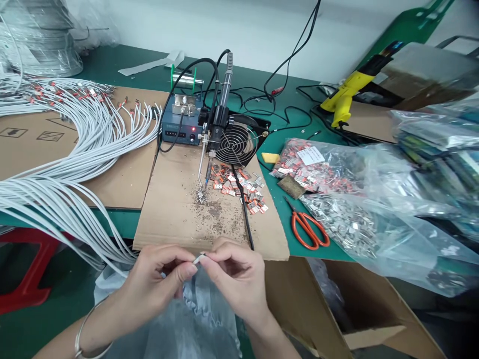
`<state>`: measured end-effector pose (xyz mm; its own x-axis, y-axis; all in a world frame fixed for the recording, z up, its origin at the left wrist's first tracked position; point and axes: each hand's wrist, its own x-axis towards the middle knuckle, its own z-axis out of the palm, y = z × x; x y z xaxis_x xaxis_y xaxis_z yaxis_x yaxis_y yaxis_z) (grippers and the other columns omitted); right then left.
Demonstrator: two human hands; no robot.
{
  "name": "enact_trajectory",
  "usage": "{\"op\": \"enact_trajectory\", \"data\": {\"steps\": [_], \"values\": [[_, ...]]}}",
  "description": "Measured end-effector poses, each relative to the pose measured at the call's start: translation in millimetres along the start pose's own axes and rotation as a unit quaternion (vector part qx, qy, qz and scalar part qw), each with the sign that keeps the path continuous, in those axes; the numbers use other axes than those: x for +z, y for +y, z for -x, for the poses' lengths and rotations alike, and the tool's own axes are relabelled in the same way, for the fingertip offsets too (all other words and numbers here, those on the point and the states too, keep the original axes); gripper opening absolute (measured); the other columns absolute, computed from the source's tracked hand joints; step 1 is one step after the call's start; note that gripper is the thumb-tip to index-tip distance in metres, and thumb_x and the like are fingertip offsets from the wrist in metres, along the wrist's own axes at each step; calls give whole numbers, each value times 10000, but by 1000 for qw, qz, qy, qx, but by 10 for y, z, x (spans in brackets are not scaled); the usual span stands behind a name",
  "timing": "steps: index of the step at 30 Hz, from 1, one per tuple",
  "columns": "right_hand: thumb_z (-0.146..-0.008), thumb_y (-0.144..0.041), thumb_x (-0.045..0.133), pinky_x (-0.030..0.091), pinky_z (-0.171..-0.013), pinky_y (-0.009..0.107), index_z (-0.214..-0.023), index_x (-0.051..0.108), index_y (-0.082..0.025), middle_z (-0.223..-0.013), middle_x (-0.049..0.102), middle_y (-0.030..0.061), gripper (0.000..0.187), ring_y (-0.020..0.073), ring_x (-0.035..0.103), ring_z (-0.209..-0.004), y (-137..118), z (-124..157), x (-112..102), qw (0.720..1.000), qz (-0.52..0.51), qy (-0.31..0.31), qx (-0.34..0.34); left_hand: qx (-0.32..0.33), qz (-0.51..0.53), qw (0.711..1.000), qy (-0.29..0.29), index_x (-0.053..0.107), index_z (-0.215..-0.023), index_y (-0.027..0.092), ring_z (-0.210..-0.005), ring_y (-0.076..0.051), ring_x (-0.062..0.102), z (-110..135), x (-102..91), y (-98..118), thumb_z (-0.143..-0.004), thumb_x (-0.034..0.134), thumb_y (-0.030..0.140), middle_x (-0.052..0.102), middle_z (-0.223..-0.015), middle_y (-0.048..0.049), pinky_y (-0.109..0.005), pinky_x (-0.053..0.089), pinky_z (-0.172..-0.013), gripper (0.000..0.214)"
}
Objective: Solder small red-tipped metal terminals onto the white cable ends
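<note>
My left hand (164, 276) pinches a short pale piece that looks like the end of a white cable (199, 259), in front of the cardboard's near edge. The fingertips of my right hand (237, 276) close on the other end of it, where something dark shows at the tip. Most of this piece is hidden by the fingers. Beyond my hands, a soldering iron (220, 109) is clamped tip-down over a cardboard sheet (175, 199). Small orange-and-silver connectors (239, 187) lie in a loose pile right of the iron's tip.
White cables (93, 114) are heaped at left. A blue soldering station (181, 127), a solder spool (185, 79) and a black fan (239, 142) stand behind. Orange-handled scissors (309, 229), bags of metal parts (344, 219) and a yellow tool (348, 94) lie right; an open carton (337, 309) is below.
</note>
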<state>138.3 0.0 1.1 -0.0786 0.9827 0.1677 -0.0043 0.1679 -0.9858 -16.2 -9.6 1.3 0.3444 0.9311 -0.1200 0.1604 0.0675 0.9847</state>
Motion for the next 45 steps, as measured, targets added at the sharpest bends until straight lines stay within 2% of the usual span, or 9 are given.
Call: {"op": "enact_trajectory", "data": {"steps": [4,9,12,15,19,29,37,42,45], "values": [[-730,-201,647,320,-449,244,-540,583,-179,-487,474,-21,202,112,417,-475,69,-1,101,997,-60,39,9,-56,90,994,-9,606,-678,126,-384,-88,506,-7,39,19,-820,583,374,497,-448,35,-170,384,-397,288],[-738,-299,691,272,-418,217,-552,524,-194,-481,383,-64,271,78,328,-425,106,-94,-123,968,-234,84,41,-131,205,969,-33,627,-741,124,-330,-57,494,11,-76,-8,-768,653,404,569,-542,24,-134,346,-324,283],[-754,-248,672,315,-445,221,-622,611,-197,-521,467,-40,154,95,393,-470,99,-90,-247,987,-119,101,41,-152,253,955,-41,651,-759,124,-313,-44,490,5,-148,-10,-749,679,403,595,-536,19,-112,339,-308,281],[-715,-197,682,339,-452,231,-659,681,-187,-542,529,-15,57,113,437,-493,84,-59,-222,998,-10,21,61,-156,267,950,-51,668,-755,124,-322,-44,505,-18,-163,12,-732,695,401,602,-524,18,-101,350,-314,279],[-687,-194,705,360,-475,243,-693,708,-187,-565,575,-5,10,118,459,-503,59,-56,-93,998,3,-36,54,-161,269,948,-56,664,-734,129,-328,-43,507,-55,-134,35,-729,698,404,611,-526,20,-101,358,-320,277],[-692,-184,684,323,-450,229,-639,671,-163,-531,555,-12,58,101,433,-471,55,-123,-67,998,6,-41,54,-181,251,948,-75,644,-737,133,-319,-32,489,-96,-137,-59,-726,681,460,598,-547,28,-97,322,-314,330],[-734,-108,563,355,-479,248,-602,574,-170,-522,519,-8,146,112,449,-484,84,-96,96,977,125,49,-167,-215,201,955,-23,580,-585,111,-304,-36,487,-160,-63,-2,-628,717,555,547,-460,31,-113,300,-350,468],[-809,-164,589,444,-598,269,-839,651,-165,-702,654,32,69,148,571,-637,-60,-324,-371,951,235,-77,-188,-244,195,950,-17,584,-642,133,-285,-18,442,-202,-182,81,-581,732,587,562,-492,35,-105,255,-319,481],[-847,-148,524,419,-631,309,-825,657,-169,-723,645,49,137,185,554,-676,-131,-580,-794,880,453,-7,-141,-264,141,954,-24,571,-685,151,-272,11,341,-291,-390,165,-563,714,628,544,-516,53,-102,182,-292,513]]}}
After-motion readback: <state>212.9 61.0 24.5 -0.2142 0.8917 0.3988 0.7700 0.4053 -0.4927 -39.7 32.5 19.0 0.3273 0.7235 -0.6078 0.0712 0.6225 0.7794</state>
